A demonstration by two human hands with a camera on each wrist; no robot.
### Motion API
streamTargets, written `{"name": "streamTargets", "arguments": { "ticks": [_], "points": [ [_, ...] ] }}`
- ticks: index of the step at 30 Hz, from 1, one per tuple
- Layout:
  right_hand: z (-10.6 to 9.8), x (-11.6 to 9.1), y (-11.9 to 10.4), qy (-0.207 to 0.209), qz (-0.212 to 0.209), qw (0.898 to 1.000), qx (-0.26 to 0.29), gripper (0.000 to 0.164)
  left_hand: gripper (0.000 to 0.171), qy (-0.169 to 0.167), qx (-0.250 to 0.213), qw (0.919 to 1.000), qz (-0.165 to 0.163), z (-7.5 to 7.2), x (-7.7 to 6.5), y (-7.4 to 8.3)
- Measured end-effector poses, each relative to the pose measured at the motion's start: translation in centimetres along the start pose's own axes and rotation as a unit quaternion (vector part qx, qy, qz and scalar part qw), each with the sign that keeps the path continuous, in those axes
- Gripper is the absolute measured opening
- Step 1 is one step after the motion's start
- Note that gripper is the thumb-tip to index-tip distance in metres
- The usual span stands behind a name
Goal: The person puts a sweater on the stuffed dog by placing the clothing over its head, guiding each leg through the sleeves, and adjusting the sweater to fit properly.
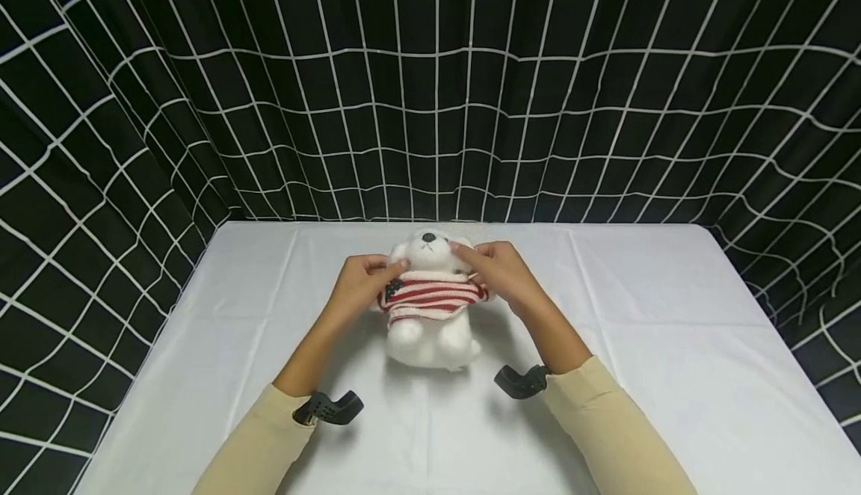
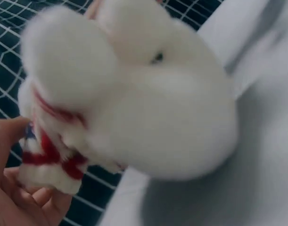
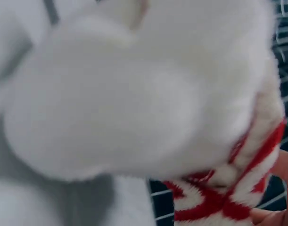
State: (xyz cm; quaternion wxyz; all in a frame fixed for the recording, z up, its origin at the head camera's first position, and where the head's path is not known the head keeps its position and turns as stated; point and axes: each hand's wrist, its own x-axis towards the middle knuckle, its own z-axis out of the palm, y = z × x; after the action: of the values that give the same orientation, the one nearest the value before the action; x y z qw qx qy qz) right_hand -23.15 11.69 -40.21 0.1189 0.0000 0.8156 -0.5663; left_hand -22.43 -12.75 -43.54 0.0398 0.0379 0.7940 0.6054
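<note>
Gripping is being done by the left hand [image 1: 359, 284] at one shoulder and by the right hand [image 1: 506, 274] at the opposite cheek. Between these grips, neither plainly nearer, a plush bear [image 1: 429, 332] is being held, its long axis running head away, feet near; whether it is being borne by the table [image 1: 673, 390] cannot be told. Fluffy, rounded white legs [image 1: 406, 336] are being topped by a nubby, red-striped sweater [image 1: 433, 294]. The creased white cloth [image 1: 235, 286] is being backed by a rippled, gridded black curtain [image 1: 417, 84].
</note>
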Motion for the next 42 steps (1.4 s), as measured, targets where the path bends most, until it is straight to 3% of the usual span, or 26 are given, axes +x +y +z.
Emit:
{"name": "streamTargets", "arguments": {
  "ticks": [7,10,13,19,23,26,29,34,39,42],
  "points": [
    [-1.0,0.9,3.9,-0.010,0.070,0.997,0.023,0.049,0.042,-0.037,-0.064,0.9921,-0.101,2.5,0.9,-2.7],
    [-1.2,1.2,5.2,-0.004,0.080,0.997,0.024,0.046,0.042,-0.044,-0.088,0.9881,-0.118,3.4,1.2,-3.8],
    [-1.5,1.6,6.3,-0.009,0.087,0.996,0.032,0.045,0.037,-0.044,-0.089,0.9903,-0.098,3.9,1.2,-4.5],
    [-2.0,1.9,7.6,-0.022,0.087,0.995,0.044,0.045,0.031,-0.009,-0.069,0.9975,-0.015,4.1,0.3,-4.2],
    [-2.1,1.8,7.8,-0.023,0.084,0.996,0.037,0.048,0.025,0.054,0.021,0.9958,0.071,3.5,-1.2,-2.7],
    [-2.2,1.7,7.9,-0.020,0.082,0.996,0.040,0.047,0.015,0.061,0.089,0.9888,0.102,2.8,-2.5,-1.2],
    [-2.1,1.7,8.0,-0.020,0.081,0.996,0.045,0.046,0.010,0.028,0.134,0.9857,0.098,2.3,-3.7,0.0],
    [-2.3,1.5,8.2,-0.012,0.080,0.996,0.039,0.046,0.008,-0.029,0.192,0.9781,0.074,2.7,-4.3,0.2],
    [-2.1,1.3,8.1,-0.014,0.079,0.996,0.026,0.048,0.010,-0.019,0.253,0.9639,0.080,3.3,-4.5,-0.1],
    [-2.3,1.1,7.7,-0.015,0.071,0.997,-0.018,0.052,0.011,-0.011,0.251,0.9646,0.081,3.4,-4.5,-0.2]
  ]
}}
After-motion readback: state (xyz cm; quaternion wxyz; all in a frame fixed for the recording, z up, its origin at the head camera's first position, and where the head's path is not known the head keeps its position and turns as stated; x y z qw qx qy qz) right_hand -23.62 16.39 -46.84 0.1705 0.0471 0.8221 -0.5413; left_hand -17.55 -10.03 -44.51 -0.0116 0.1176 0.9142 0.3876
